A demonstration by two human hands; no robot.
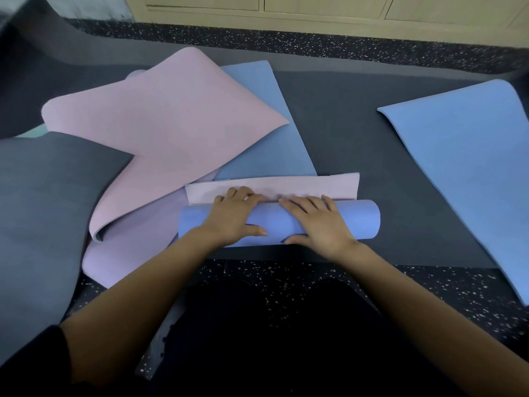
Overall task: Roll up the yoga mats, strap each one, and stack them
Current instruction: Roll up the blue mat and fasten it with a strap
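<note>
A partly rolled mat, blue outside and pink inside, lies across the floor in front of me; its roll (363,222) is thick and its flat pink tail (286,184) stretches away from it. My left hand (234,216) and my right hand (315,222) both press on top of the roll, side by side, fingers stretched forward to the crease, thumbs toward me. A pink mat (160,133) lies folded over at the left, on top of a blue mat (272,156). No strap is visible.
A dark grey mat (43,213) covers the left foreground. A light blue mat (463,167) lies flat at the right. All rest on a large dark mat (357,124) over speckled flooring (458,287). Wooden cabinets (315,12) line the far wall.
</note>
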